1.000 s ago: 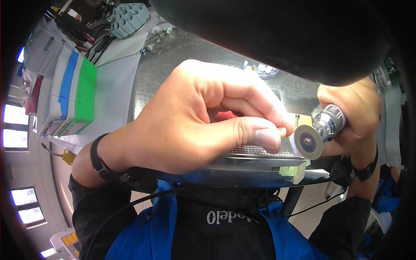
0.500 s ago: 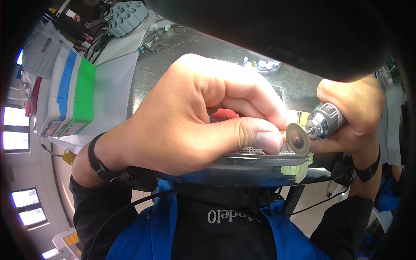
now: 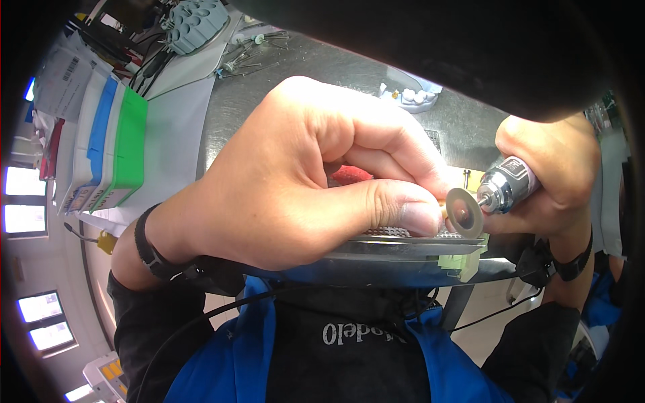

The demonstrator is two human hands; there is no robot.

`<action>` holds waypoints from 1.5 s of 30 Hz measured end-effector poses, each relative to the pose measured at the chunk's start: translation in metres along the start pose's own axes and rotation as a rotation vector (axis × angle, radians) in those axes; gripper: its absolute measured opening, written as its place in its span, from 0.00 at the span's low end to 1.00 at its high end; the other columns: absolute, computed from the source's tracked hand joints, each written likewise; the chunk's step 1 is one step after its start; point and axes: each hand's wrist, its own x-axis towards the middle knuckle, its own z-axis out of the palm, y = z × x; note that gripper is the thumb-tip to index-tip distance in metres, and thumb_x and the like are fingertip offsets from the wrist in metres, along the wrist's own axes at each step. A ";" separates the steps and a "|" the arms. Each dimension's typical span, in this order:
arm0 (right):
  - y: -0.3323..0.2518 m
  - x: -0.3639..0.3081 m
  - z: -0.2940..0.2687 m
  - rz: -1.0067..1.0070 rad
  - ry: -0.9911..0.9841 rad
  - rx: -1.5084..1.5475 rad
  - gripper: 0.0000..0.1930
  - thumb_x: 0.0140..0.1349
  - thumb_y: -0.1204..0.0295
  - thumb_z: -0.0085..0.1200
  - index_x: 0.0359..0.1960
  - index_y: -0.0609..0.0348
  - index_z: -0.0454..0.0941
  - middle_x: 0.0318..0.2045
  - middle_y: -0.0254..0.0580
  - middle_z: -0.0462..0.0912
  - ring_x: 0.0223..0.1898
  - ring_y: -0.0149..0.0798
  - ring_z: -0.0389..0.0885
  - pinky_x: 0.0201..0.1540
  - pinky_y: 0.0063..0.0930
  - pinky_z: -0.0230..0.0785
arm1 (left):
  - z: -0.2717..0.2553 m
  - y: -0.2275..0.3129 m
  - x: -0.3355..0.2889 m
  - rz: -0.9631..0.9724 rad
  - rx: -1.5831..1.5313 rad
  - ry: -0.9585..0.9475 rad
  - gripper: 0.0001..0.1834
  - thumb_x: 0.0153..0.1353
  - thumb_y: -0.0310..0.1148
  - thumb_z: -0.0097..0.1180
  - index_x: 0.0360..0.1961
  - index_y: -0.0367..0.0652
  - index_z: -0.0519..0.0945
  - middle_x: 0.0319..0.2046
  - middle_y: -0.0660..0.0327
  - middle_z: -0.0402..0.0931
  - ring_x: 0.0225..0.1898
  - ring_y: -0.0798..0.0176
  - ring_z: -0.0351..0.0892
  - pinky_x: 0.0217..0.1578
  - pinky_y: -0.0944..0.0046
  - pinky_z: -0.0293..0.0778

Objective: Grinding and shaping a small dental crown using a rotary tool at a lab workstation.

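Note:
My left hand (image 3: 316, 181) is closed in a pinch, thumb against forefinger. A small yellowish piece (image 3: 443, 209) shows at the fingertips; most of it is hidden, so its kind is unclear. My right hand (image 3: 554, 174) wraps round a silver rotary handpiece (image 3: 504, 185) that points left. On its tip sits a thin round disc (image 3: 464, 212), right beside the left thumb tip and close to the small piece. Whether disc and piece touch, I cannot tell. Something red (image 3: 351, 175) shows in the hollow of my left hand.
Behind my hands a dental model (image 3: 411, 97) stands on the metal bench (image 3: 302, 70). Several thin burs (image 3: 245, 57) lie at the back left, near a grey holder with holes (image 3: 195, 27). Green and blue boxes (image 3: 127, 141) stand left. A dark shape (image 3: 457, 47) covers the top right.
Both hands keep their grips. My right hand, with handpiece and disc, has shifted slightly to the right. The dental model shows a little lower in the view and more of it is visible.

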 end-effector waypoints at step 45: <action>-0.003 0.001 -0.002 0.089 -0.106 0.006 0.30 0.37 0.52 0.77 0.22 0.66 0.73 0.14 0.38 0.67 0.11 0.34 0.67 0.14 0.27 0.53 | -0.001 -0.004 0.001 -0.024 -0.123 -0.018 0.08 0.59 0.22 0.64 0.39 0.31 0.81 0.35 0.52 0.85 0.36 0.66 0.86 0.44 0.67 0.80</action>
